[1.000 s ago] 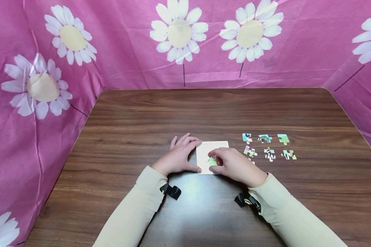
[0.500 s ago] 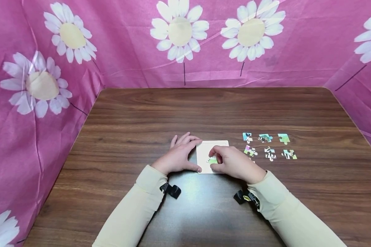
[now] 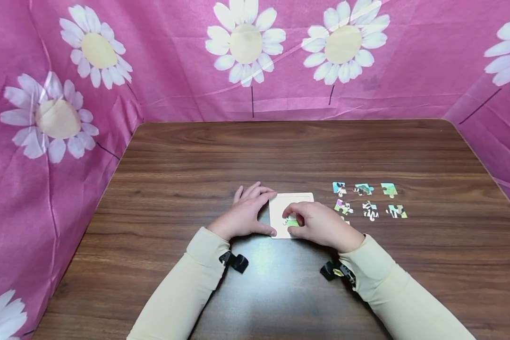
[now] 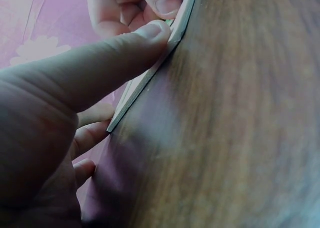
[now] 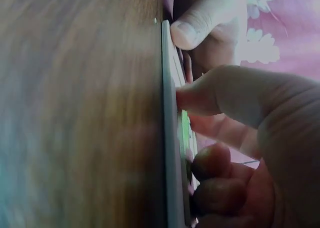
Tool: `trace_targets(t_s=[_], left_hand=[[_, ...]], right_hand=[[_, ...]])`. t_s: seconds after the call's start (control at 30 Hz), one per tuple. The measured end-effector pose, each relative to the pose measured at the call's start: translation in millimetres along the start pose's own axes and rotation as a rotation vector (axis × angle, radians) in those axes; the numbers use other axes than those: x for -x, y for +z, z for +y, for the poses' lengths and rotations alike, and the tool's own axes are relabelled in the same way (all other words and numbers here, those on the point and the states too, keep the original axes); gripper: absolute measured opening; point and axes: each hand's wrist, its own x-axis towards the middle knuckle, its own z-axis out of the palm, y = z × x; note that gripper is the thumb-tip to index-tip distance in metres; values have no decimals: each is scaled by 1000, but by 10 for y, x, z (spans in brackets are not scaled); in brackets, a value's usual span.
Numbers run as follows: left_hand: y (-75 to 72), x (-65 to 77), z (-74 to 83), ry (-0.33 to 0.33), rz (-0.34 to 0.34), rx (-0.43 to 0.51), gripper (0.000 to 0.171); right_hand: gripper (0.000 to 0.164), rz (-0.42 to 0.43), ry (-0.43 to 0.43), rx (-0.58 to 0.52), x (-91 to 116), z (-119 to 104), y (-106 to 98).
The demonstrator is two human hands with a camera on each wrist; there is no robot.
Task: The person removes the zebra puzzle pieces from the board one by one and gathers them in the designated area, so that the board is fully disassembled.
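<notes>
A small pale puzzle board [image 3: 280, 203] lies on the table between the two hands. My left hand [image 3: 248, 212] spans its left side, thumb resting on the near corner and index finger at the far corner. The fingers stay fairly straight, the others spread on the table beyond. With thumb and index finger my right hand [image 3: 325, 229] pinches a green-and-white jigsaw piece [image 3: 292, 222] low over the board's right part. In the right wrist view, a green strip of the piece [image 5: 185, 133] shows at the board surface, partly hidden by the fingers.
To the right of the board lie several loose jigsaw pieces in rows, such as a blue-and-white one [image 3: 339, 189], a green one [image 3: 388, 190] and a striped one [image 3: 370, 211]. Another [image 3: 345, 220] is mostly hidden behind the right hand. Pink flowered cloth [image 3: 297, 101] hangs behind the table.
Both hands and the board hold nearly the same place. The right fingers and the piece show only a very slight shift; the view itself wavers a little.
</notes>
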Motion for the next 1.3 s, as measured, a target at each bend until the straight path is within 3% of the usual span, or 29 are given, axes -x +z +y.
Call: trace_targets(t_s=[0.2,0.7,1.0,1.3], left_hand=[[10,-5,-9,3,2,1,94],[12,-21,7,11,-2,-7,95],[9,-18,-9,6,-2,-3,94],[-5,-17,-7,2,-1,-12,95]], right_hand=[[26,0,34,20,-7,-36,-1],[39,88,53,-122,59,106,-44],[36,26,25,-202,57,132,-78],[40,61,-49,-207,75,154,-44]])
